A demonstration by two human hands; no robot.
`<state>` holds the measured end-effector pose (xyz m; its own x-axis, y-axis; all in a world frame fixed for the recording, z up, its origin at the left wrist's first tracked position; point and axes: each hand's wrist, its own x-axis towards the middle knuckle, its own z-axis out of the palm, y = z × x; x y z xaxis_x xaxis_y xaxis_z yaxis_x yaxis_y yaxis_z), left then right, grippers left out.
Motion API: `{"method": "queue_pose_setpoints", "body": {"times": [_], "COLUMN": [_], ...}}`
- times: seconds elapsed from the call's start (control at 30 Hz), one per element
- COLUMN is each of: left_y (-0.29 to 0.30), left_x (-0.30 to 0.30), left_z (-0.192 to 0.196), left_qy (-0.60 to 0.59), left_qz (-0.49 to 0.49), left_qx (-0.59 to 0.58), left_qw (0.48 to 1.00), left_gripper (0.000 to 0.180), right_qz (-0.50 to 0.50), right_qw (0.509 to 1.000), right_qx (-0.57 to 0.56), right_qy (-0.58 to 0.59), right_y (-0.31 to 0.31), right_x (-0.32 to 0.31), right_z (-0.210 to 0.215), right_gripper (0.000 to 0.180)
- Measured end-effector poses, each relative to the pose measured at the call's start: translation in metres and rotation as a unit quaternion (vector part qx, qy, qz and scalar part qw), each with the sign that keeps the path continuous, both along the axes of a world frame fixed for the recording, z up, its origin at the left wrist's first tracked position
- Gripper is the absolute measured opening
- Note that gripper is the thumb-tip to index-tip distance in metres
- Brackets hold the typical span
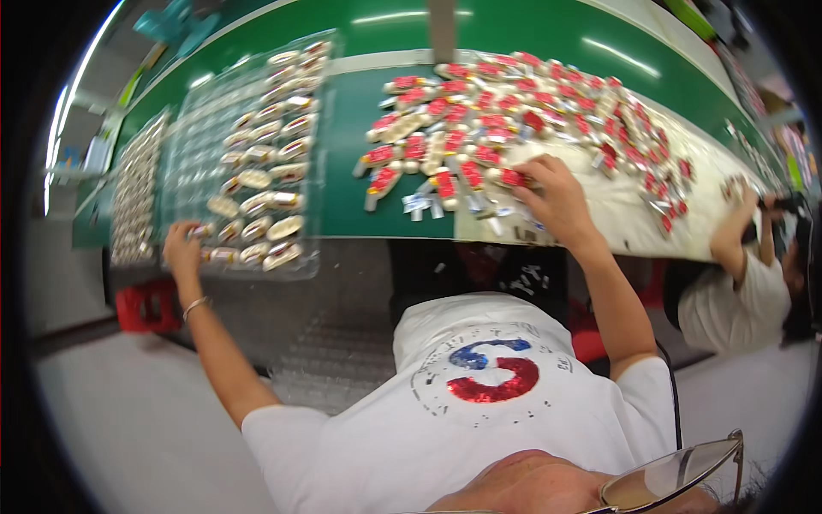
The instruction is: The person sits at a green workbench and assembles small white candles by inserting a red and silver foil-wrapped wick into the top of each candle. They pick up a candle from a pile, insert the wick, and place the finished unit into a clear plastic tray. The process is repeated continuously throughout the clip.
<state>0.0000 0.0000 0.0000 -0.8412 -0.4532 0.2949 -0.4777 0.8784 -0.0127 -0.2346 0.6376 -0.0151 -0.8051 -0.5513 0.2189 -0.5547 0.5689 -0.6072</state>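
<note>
My left hand (181, 250) is at the near-left part of a clear plastic tray (193, 141). Its fingers are closed on the end of a small oval piece (202, 231) with a dark band. Rows of similar cream oval pieces (259, 155) lie in the tray's right-hand columns. My right hand (561, 201) pinches a red-labelled cream piece (511, 177) at the near side of a loose heap (492, 120) of such pieces. Many in the heap have silvery or clear ends. What exactly these pieces are I cannot tell.
The green table (355, 188) carries a pale sheet (676, 171) under the heap's right part. Another filled tray (137, 193) stands far left. A red stool (147, 307) is below it. At the right edge another person's arm (735, 231) reaches onto the table.
</note>
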Motion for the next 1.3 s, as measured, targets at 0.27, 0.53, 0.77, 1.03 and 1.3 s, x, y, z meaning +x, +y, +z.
{"method": "queue_pose_setpoints", "body": {"times": [0.27, 0.53, 0.77, 1.03, 1.3], "left_y": [0.12, 0.438, 0.459, 0.469, 0.462], "left_x": [-0.05, -0.14, -0.158, -0.145, -0.141], "left_z": [0.04, 0.044, 0.032, 0.035, 0.025], "left_qy": [0.287, 0.163, 0.035, 0.045, 0.048], "left_qz": [0.025, -0.218, -0.204, -0.197, -0.136], "left_qx": [0.077, 0.682, 0.8, 0.804, 0.812], "left_qw": [0.955, 0.679, 0.563, 0.56, 0.565], "left_gripper": [0.037, 0.038, 0.032, 0.026, 0.019], "right_qz": [-0.042, 0.11, 0.103, 0.058, 0.094], "right_qw": [0.968, 0.984, 0.953, 0.823, 0.8], "right_qx": [-0.221, -0.133, -0.261, -0.384, -0.38], "right_qy": [-0.115, -0.044, -0.114, -0.415, -0.455], "right_y": [0.028, 0.003, 0.025, 0.02, 0.017], "right_x": [-0.006, 0.02, 0.029, 0.032, 0.038], "right_z": [0.004, 0.041, 0.044, 0.045, 0.048], "right_gripper": [0.03, 0.035, 0.027, 0.021, 0.028]}}
